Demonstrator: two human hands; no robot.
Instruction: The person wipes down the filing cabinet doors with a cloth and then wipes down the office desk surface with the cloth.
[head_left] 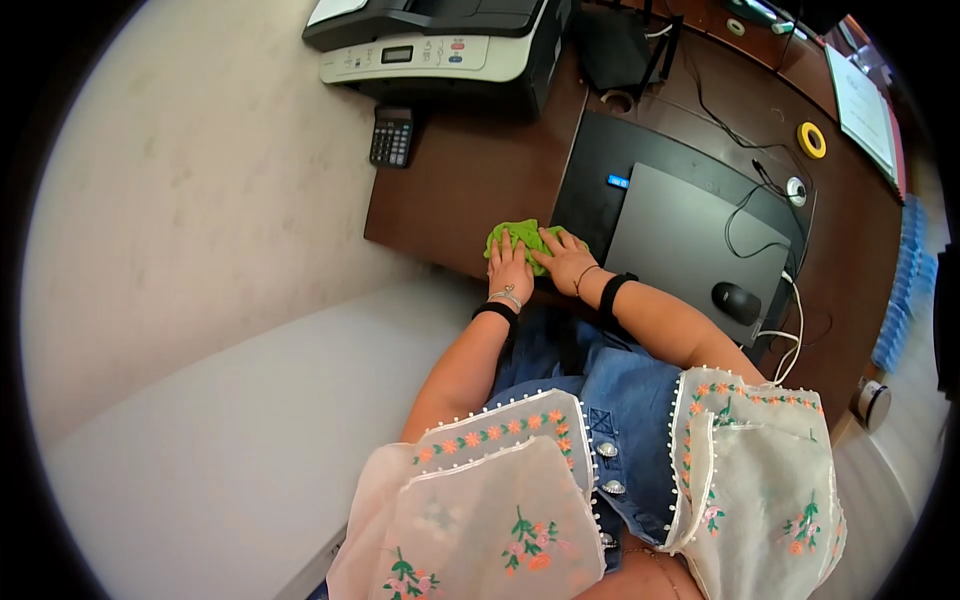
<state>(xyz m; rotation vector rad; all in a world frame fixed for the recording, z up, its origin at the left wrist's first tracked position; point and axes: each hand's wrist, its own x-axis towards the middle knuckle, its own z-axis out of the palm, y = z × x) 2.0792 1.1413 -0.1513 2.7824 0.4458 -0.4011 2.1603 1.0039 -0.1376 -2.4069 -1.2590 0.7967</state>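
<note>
A bunched green cloth (517, 235) lies at the front edge of the brown desk (470, 195). My left hand (510, 270) presses down on it, fingers stretched over its left part. From the right, my right hand (568, 262) grips the cloth's other side, with the fingers angled toward the left hand. Both hands are close together, and the undersides of their fingers are hidden. Just right of them is the black desk mat (580, 195), bearing a closed grey laptop (680, 225) with a blue USB stick (618, 181) at its side.
A printer (440, 60) and a calculator (392, 137) stand at the back left. A black mouse (737, 302) rests on the laptop, with cables running across it. Yellow tape (811, 140) and papers (860, 105) lie farther right. A pale wall (200, 200) borders the desk's left.
</note>
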